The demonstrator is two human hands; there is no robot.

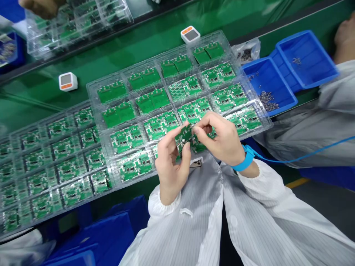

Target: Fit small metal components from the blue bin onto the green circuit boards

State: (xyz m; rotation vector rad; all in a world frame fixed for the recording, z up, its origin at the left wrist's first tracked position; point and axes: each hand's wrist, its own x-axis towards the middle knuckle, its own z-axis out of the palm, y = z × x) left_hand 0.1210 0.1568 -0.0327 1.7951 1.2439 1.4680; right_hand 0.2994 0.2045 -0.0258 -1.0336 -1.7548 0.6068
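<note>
Your left hand [172, 166] curls around a small green circuit board [183, 137], and your right hand [222, 139] pinches its edge between thumb and fingertips, so both hands are closed on it. It sits just above a clear plastic tray [88, 88] of similar green boards [161, 125]. Your fingers [203, 123] hide much of the held board, so its details are hard to make out. Ahead and to the right of your hands, a blue bin [266, 83] holds small dark parts [268, 100].
</note>
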